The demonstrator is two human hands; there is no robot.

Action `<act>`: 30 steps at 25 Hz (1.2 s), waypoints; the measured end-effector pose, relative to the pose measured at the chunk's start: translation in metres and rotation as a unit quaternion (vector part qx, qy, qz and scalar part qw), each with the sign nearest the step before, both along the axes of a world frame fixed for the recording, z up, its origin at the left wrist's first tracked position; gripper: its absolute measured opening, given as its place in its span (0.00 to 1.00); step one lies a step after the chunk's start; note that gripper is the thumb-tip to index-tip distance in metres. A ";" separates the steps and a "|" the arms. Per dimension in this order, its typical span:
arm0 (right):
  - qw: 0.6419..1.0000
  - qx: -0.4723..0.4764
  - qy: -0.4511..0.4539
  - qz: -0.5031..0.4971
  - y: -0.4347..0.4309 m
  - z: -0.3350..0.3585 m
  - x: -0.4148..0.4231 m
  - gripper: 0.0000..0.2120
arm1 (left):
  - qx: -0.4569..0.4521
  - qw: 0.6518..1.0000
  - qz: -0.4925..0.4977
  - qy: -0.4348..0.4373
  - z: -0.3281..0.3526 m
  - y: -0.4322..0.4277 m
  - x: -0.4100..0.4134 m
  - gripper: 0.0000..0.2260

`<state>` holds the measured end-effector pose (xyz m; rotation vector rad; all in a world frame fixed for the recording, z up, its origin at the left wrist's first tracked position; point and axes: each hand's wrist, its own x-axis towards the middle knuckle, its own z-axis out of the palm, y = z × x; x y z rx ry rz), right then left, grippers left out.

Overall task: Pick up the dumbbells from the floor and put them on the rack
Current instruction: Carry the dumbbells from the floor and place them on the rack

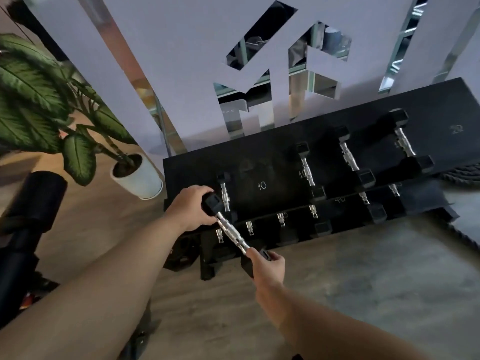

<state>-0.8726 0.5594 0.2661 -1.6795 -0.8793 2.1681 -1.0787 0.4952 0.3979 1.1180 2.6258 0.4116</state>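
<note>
I hold one black hex dumbbell (233,232) with a chrome handle in both hands, tilted, above the left front corner of the black rack (197,167). My left hand (191,210) grips its far head, close to the rack's top shelf. My right hand (267,266) grips its near head, in front of the lower shelf. On the top shelf lie several other dumbbells; the nearest one (224,196) sits just right of my left hand. An open slot marked 10 (262,186) lies beside it. More dumbbells (281,219) fill the lower shelf.
A potted plant in a white pot (140,178) stands left of the rack. A black padded machine part (31,203) is at the far left. A mirrored wall (181,61) rises behind the rack. Coiled black rope (459,175) lies at the right, on the wood and concrete floor (363,268).
</note>
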 end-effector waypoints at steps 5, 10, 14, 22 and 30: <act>0.998 0.019 -0.007 0.056 0.032 -0.002 -0.069 0.33 | 0.009 0.997 0.073 -0.002 -0.017 -0.003 -0.063 0.35; 0.998 0.017 -0.017 0.058 0.022 -0.018 -0.133 0.33 | -0.012 0.998 0.056 -0.027 -0.033 -0.008 -0.136 0.36; 0.998 0.009 -0.041 0.042 -0.009 -0.038 -0.208 0.35 | -0.038 0.998 -0.009 -0.045 -0.058 0.000 -0.231 0.34; 0.985 -0.047 -0.161 -0.035 -0.071 -0.087 -0.339 0.38 | -0.088 0.974 -0.184 -0.103 -0.130 0.014 -0.365 0.31; 0.967 -0.024 -0.253 0.019 -0.076 -0.125 -0.382 0.34 | -0.101 0.957 -0.242 -0.125 -0.198 0.032 -0.399 0.32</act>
